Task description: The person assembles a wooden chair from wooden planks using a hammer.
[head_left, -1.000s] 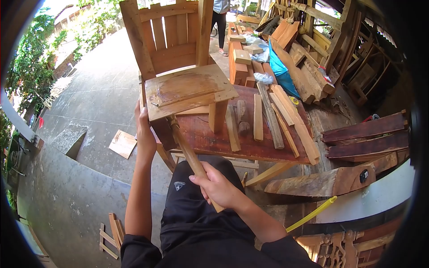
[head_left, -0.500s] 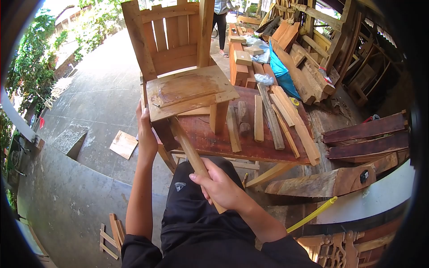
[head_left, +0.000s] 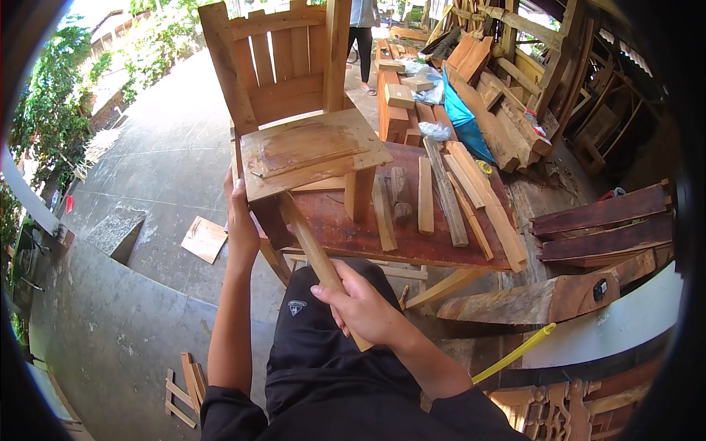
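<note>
A small wooden chair (head_left: pixel 353 132) with a slatted back stands on a reddish-brown table (head_left: pixel 331 239). My left hand (head_left: pixel 241 213) grips its left side, just below the seat edge, with the fingers partly hidden behind the wood. In my right hand (head_left: pixel 360 305) is a wooden stick (head_left: pixel 312 250), wrapped by the fingers near its lower end. The stick slants up and left, and its upper end is hidden under the seat's front edge. On the seat lies a thin wooden strip (head_left: pixel 316 163), with a small metal nail (head_left: pixel 257 175) near its left end.
Several wood strips (head_left: pixel 447 198) lie on the table's right half, near a yellow tape measure (head_left: pixel 484 167). Stacked timber (head_left: pixel 500 121) and a blue sheet (head_left: pixel 462 114) are behind. A yellow hose-like tube (head_left: pixel 518 353) sticks up at right. A person (head_left: pixel 362 48) stands beyond the table.
Both hands, the stick and the chair look almost unchanged. The person in the background has shifted slightly.
</note>
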`<state>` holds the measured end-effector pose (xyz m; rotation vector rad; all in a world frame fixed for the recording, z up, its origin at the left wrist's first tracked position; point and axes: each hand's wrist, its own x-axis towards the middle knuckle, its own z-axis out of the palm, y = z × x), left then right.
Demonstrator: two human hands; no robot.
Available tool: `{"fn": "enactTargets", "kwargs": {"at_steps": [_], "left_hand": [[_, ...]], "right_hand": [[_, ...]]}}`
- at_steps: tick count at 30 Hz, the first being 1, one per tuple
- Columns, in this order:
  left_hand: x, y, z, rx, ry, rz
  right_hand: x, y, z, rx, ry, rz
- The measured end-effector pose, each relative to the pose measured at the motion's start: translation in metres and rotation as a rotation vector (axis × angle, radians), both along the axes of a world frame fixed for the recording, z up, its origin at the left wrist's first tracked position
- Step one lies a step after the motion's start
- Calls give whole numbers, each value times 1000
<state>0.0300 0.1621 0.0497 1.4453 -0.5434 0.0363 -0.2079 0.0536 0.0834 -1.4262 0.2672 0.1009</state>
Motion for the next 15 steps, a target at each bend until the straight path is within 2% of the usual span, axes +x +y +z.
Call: {"fn": "enactTargets", "kwargs": {"at_steps": [15], "left_hand": [[7, 1, -7, 29, -61, 17]], "right_hand": [[3, 1, -7, 3, 10, -2]]}}
